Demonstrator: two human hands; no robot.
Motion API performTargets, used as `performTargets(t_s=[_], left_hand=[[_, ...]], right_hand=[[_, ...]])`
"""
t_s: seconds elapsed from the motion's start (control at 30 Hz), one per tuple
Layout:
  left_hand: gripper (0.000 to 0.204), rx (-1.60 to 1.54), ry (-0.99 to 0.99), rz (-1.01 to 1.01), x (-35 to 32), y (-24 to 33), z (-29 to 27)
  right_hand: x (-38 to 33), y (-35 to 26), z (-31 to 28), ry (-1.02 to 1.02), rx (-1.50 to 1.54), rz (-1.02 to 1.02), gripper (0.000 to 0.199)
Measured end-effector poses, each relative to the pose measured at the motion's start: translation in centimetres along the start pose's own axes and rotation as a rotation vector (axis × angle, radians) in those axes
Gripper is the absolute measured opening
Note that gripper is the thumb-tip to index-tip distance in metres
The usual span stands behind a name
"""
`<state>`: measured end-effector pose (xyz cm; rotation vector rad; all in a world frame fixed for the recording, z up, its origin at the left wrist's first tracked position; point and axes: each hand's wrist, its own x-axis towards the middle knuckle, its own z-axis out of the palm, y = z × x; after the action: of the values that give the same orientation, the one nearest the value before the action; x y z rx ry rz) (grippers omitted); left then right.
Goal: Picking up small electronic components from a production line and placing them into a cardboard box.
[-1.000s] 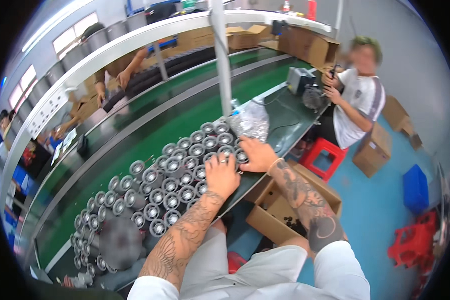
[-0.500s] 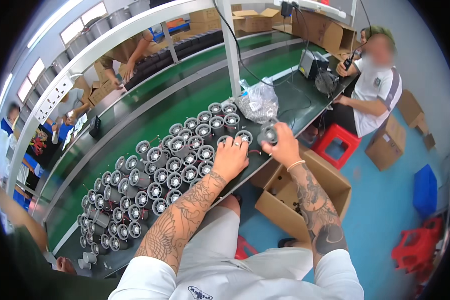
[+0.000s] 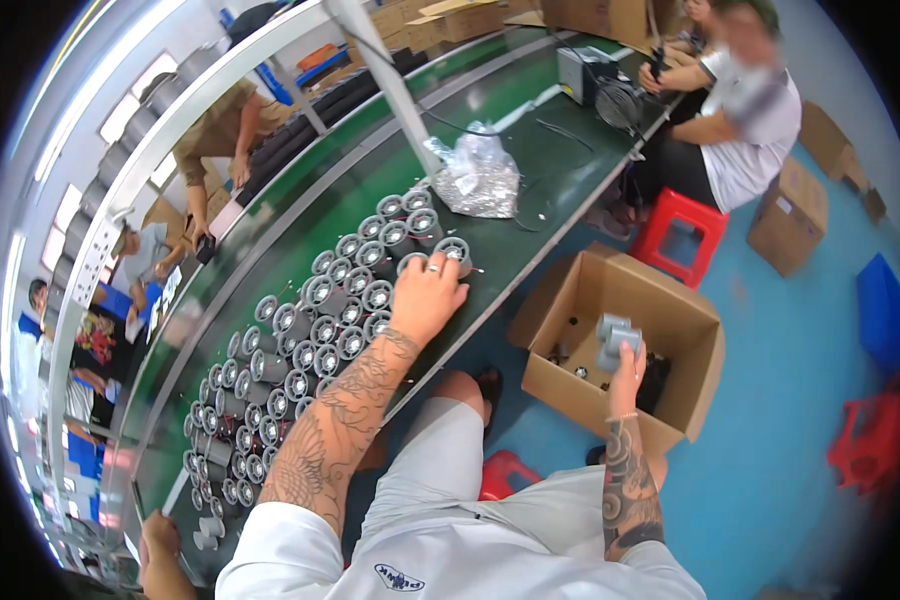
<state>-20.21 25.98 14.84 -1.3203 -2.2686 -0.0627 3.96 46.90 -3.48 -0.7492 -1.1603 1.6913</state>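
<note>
Rows of grey plastic cylinders (image 3: 320, 292), open-topped with pale metallic centres and some red wires, stand crowded on the dark green bench. My left hand (image 3: 429, 303) is at the near right end of these rows, its fingers closed about a grey cylinder (image 3: 454, 250); its grip is partly hidden. My right hand (image 3: 625, 382) is off the bench, above an open cardboard box (image 3: 705, 350), closed on a stepped grey plastic piece (image 3: 618, 338). Small dark and pale bits lie in the box.
A clear plastic bag of small metallic parts (image 3: 480, 180) lies on the bench beyond the cylinders. A white frame post (image 3: 390, 85) rises there. To the right, a person sits on a red stool (image 3: 678, 235); other people work across the line.
My right hand has moved from the bench edge down over the box, carrying a grey piece. My left hand stays by the cylinders. The view has turned to the right.
</note>
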Motion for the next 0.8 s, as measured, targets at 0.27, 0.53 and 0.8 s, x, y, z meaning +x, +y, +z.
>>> performTargets(t_s=[0.27,0.53,0.8], left_hand=[[0.034,-0.212,0.066,0.139,1.2,-0.2,-0.2],[0.026,-0.141,0.111,0.163,2.0,0.7,0.7],[0.033,0.017,0.046,0.106,1.0,1.5,0.2]], right_hand=[[-3.8,5.9,-13.0,0.407,0.094,0.178,0.038],[-1.8,5.5,-14.5,0.480,0.287,0.322,0.037],[-1.0,5.4,-13.5,0.478,0.171,0.417,0.046]])
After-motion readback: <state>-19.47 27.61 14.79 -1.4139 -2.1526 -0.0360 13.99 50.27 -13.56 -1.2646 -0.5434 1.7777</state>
